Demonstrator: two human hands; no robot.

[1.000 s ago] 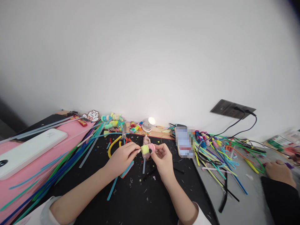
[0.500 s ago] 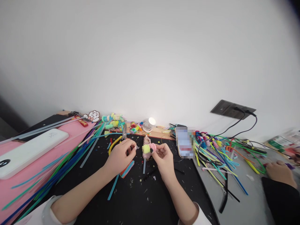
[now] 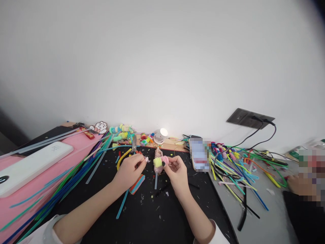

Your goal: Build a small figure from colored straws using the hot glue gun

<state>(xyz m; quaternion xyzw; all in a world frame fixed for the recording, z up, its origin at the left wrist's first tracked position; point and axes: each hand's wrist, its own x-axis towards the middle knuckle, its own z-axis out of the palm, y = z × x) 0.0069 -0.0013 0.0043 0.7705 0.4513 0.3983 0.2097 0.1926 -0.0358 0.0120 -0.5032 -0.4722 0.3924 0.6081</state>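
My right hand [image 3: 177, 171] pinches a fuzzy pipe-cleaner figure [image 3: 157, 162] with coiled yellow and pink parts and a small black spot. My left hand [image 3: 132, 171] is closed to its left, thumb and forefinger together on a tiny pale pink piece [image 3: 146, 159]. The two hands are apart. Behind and below the figure lies a pinkish tool [image 3: 158, 154] with a pale translucent stick [image 3: 155, 181] jutting toward me, like a glue gun. Scissors [image 3: 134, 144] lie just beyond my left hand. Beside that hand are a yellow pipe cleaner [image 3: 123, 159] and a blue-and-red strip bundle [image 3: 137, 184].
A lit lamp [image 3: 160, 136] stands against the wall. A phone [image 3: 199, 154] is propped right of my hands. Loose pipe cleaners [image 3: 236, 176] and cables spread further right, near another person's sleeve [image 3: 302, 213]. At left lie long stems [image 3: 66, 183] and a white power bank [image 3: 38, 167].
My left fingertips have turned slightly, so the tiny pale piece shows more. My right hand and the figure have hardly moved. The view has shifted a little.
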